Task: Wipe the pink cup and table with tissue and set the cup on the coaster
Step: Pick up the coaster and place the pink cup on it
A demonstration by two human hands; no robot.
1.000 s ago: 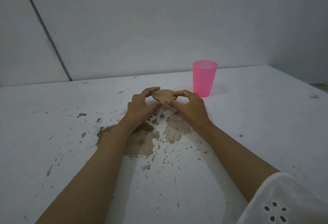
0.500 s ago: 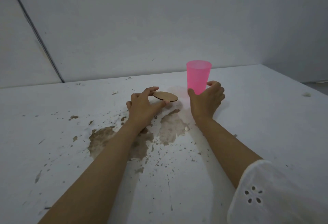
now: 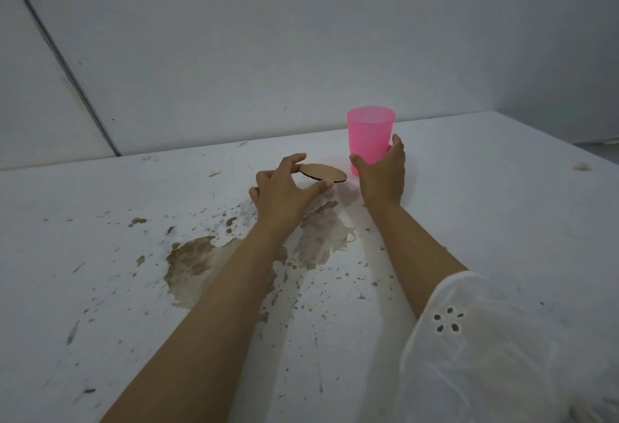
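Clasps pink cup [image 3: 370, 131] low in right grip [image 3: 380, 174], upright on counter [image 3: 502, 204] at 2 o'clock of coaster [image 3: 323, 172], seemingly for lifting. Pinches coaster rim in left grip [image 3: 284, 191], likely sparing it brown stains [image 3: 191, 261] at 7 o'clock.

- The bare left forearm [image 3: 207, 305] runs up from the lower left, stretched forward and angled toward the centre, wrist straight.
- Left grip [image 3: 284, 191] shows its back, fingers curled. The forefinger hooks the far edge of the coaster [image 3: 323, 173] and the thumb presses its near edge, a clear pinch.
- The right arm reaches from the lower right, a white eyelet sleeve [image 3: 485, 339] covering its upper part and the forearm bare beyond it.
- Right grip [image 3: 380, 174] wraps the lower half of the pink cup [image 3: 370, 134], thumb on the left side, fingers curled round the right.
- Both wrists sit low over the worktop [image 3: 502, 204]. The two grips are just beside each other and not touching.
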